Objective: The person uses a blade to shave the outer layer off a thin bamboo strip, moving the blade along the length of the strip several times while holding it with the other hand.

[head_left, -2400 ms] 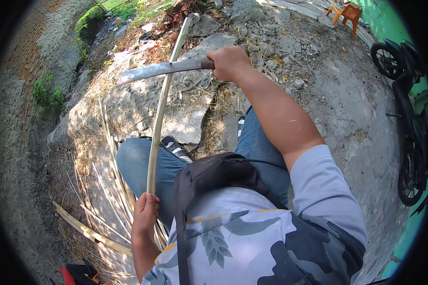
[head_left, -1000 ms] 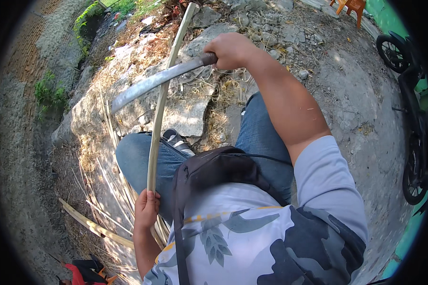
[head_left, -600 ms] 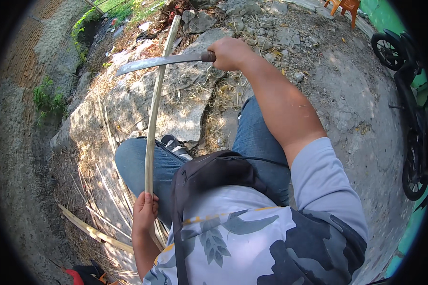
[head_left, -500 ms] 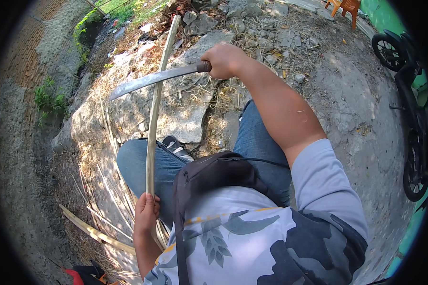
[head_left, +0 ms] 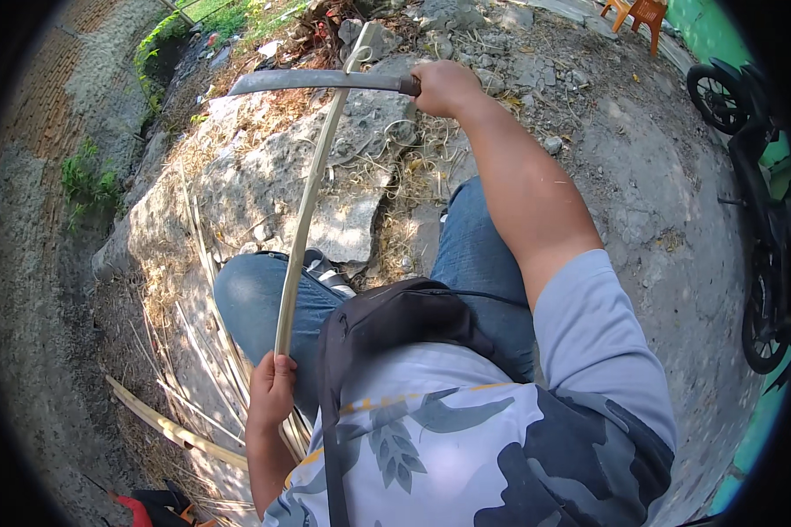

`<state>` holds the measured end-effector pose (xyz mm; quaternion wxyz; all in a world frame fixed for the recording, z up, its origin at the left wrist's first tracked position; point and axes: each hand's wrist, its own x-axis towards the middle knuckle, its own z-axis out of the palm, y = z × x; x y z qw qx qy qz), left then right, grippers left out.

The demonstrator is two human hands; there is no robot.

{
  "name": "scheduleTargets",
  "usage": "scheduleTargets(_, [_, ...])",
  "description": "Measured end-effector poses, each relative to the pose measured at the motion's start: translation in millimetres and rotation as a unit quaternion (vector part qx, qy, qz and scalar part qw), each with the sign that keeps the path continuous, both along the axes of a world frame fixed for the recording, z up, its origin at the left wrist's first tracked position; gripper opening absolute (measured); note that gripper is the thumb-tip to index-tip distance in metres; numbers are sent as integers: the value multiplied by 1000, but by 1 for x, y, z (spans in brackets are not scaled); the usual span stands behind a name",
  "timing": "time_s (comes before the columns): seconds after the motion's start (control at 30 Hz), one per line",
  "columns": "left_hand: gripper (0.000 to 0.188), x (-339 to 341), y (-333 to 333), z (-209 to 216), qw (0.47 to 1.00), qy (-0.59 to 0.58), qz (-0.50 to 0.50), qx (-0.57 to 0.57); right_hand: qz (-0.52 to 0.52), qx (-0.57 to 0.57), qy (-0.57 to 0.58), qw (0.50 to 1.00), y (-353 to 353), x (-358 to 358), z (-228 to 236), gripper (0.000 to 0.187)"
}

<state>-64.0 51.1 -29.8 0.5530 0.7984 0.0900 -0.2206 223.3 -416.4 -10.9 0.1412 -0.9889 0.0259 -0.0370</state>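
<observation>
My left hand [head_left: 272,388] is closed around the near end of a long pale bamboo strip [head_left: 304,215], which slants up and away past my left knee. In my right hand [head_left: 446,89] is the dark handle of a machete [head_left: 316,81], its blade pointing left. The blade lies across the strip close to its far end. A thin curled shaving [head_left: 360,56] stands up from the strip just beyond the blade. Of my left hand, the thumb and some fingers show; the strip's lowest end is hidden in the grip.
Several split bamboo strips [head_left: 206,351] lie on the ground at my left, with a thicker curved piece [head_left: 176,428]. Ahead is a broken concrete slab [head_left: 343,228] strewn with shavings. A motorbike [head_left: 751,193] stands at right; an orange chair [head_left: 646,18] is at the far right.
My right hand has pushed the machete away along the strip toward its far end, and a curl has risen there. The strip's far end has swung to the right.
</observation>
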Motion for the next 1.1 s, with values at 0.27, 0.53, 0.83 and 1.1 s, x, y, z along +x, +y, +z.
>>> scheduleTargets(0.27, [37, 2, 0, 9, 999, 43, 22, -23, 38, 4, 27, 999, 10, -8, 13, 22])
scheduleTargets(0.53, [36, 2, 4, 5, 998, 43, 18, -33, 207, -41, 51, 976, 48, -35, 32, 26])
scheduleTargets(0.83, [35, 8, -6, 9, 999, 20, -24, 43, -30, 35, 63, 997, -5, 3, -8, 32])
scheduleTargets(1.1, [35, 7, 2, 11, 998, 66, -4, 5, 11, -24, 82, 996, 4, -11, 13, 32])
